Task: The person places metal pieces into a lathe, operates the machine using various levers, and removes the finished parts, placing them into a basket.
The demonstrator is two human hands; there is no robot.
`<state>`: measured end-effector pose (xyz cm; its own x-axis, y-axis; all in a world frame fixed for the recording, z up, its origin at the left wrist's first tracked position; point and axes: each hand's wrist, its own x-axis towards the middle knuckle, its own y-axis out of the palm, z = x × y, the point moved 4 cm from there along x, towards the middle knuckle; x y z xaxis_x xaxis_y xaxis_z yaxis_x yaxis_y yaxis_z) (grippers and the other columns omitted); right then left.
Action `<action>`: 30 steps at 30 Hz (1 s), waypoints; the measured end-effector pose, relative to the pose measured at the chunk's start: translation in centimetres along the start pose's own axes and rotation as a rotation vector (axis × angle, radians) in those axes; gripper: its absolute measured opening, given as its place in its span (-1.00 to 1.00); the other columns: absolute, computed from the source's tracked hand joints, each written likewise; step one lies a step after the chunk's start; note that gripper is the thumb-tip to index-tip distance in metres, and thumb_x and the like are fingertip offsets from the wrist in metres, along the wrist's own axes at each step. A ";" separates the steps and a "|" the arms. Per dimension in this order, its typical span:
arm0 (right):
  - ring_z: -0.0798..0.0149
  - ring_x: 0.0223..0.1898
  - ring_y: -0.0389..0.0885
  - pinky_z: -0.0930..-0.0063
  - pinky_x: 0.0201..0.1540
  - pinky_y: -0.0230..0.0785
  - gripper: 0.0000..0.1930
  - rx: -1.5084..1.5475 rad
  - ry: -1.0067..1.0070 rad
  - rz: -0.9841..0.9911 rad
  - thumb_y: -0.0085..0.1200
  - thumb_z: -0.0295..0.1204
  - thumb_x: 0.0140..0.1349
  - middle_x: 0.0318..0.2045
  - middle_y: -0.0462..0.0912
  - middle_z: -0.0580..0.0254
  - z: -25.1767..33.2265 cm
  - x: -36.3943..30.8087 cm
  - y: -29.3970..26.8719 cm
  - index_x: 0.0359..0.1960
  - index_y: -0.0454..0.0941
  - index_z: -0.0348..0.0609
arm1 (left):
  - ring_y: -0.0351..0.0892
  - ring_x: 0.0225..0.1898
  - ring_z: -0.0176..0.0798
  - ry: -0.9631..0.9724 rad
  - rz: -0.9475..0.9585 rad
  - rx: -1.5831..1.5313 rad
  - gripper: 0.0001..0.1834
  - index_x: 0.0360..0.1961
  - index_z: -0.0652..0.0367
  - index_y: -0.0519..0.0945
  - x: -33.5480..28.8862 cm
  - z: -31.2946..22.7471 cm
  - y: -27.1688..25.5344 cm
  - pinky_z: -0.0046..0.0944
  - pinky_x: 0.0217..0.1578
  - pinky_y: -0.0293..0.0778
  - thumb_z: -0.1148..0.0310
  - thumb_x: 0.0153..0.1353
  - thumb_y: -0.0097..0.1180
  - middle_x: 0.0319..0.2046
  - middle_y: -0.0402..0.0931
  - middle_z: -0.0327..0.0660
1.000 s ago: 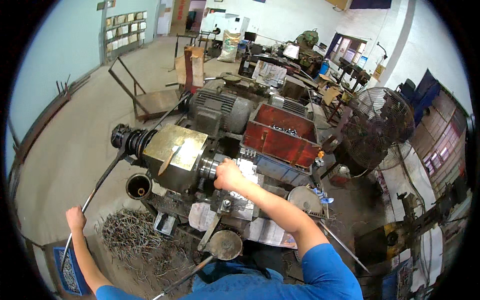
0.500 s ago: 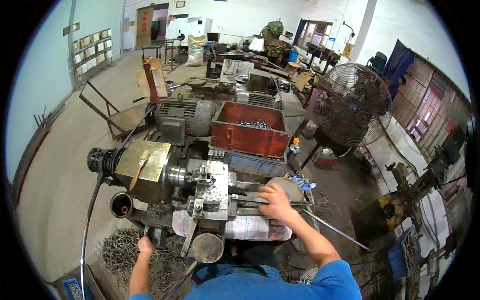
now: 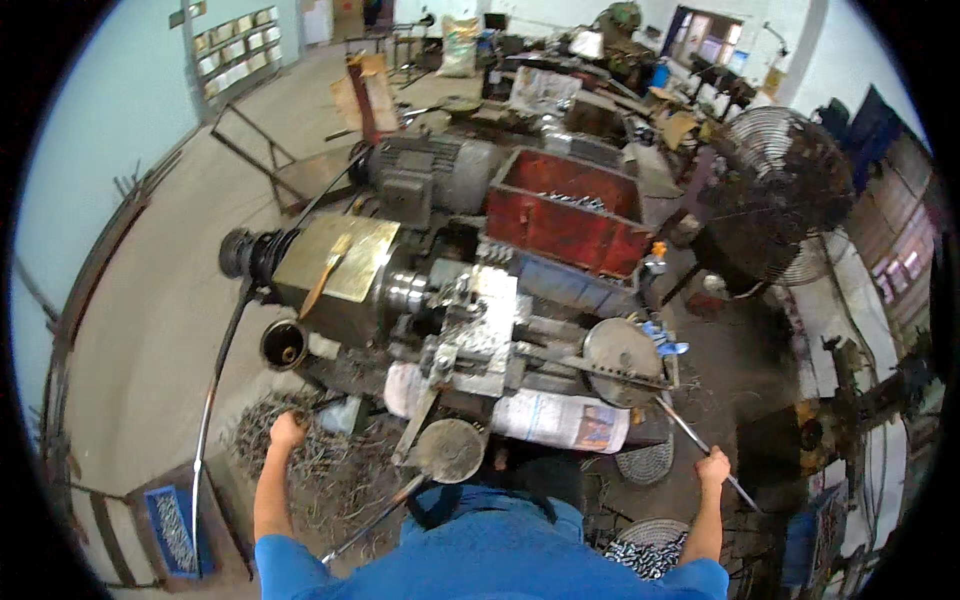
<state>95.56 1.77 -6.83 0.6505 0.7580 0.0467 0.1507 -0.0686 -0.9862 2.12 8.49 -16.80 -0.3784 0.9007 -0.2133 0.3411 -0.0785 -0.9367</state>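
My right hand point(image 3: 713, 467) is closed round a long metal lever bar point(image 3: 686, 430), which slants down to the right from a round metal disc point(image 3: 622, 362) at the machine's right end. My left hand point(image 3: 287, 430) is a fist above a heap of tangled metal shavings point(image 3: 325, 465). What it holds, if anything, is hidden. Between my hands stands a small lathe-like machine with a shiny chuck point(image 3: 407, 292) and a flat metal slide point(image 3: 487, 325). A second round plate point(image 3: 450, 450) sits at its front.
A brush point(image 3: 325, 278) lies on the headstock cover. Behind the machine are a grey motor point(image 3: 430, 170) and a red box point(image 3: 565, 220) of small metal parts. A large fan point(image 3: 775, 190) stands right. A blue tray point(image 3: 172, 530) and a round basket point(image 3: 645, 548) hold more parts.
My right hand has gone from above the machine's right end down to the lever bar and gripped it. The left hand has drawn away from the machine's front. The view has shifted.
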 end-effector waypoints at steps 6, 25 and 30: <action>-0.15 -0.36 0.58 0.09 -0.29 0.43 -0.71 0.124 -0.044 0.011 0.08 -0.35 -0.25 -0.46 0.58 -0.17 2.1 -10.3 -1.0 -0.44 0.51 -0.26 | 0.57 -0.65 -0.21 -0.249 0.298 -0.515 -0.70 -0.23 0.39 0.53 -5.4 9.0 4.9 -0.25 -0.66 0.49 0.39 0.04 0.11 -0.55 0.56 -0.07; -0.19 -0.42 0.55 0.07 -0.30 0.39 -0.55 0.521 -0.062 0.166 0.09 -0.26 -0.31 -0.51 0.58 -0.14 10.8 -22.6 -3.2 -0.28 0.49 -0.19 | 0.47 -0.66 -0.33 -0.094 0.193 -0.610 -0.81 -0.39 0.40 0.56 -2.7 1.6 3.5 -0.28 -0.61 0.41 0.43 0.06 0.10 -0.62 0.54 -0.13; -0.15 -0.47 0.54 0.01 -0.35 0.38 -0.37 0.193 -0.141 -0.005 0.13 -0.26 -0.27 -0.55 0.56 -0.11 4.9 -16.0 -0.8 -0.04 0.40 -0.20 | 0.58 -0.35 0.01 0.009 -0.052 -0.167 -0.67 -0.33 0.28 0.54 0.1 0.1 1.1 -0.11 -0.32 0.47 0.21 0.00 0.17 -0.41 0.57 0.00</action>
<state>81.43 -7.13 -7.56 0.5375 0.8422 0.0418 -0.0004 0.0499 -0.9988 2.38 8.44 -17.83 -0.3915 0.9056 -0.1628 0.4598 0.0393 -0.8871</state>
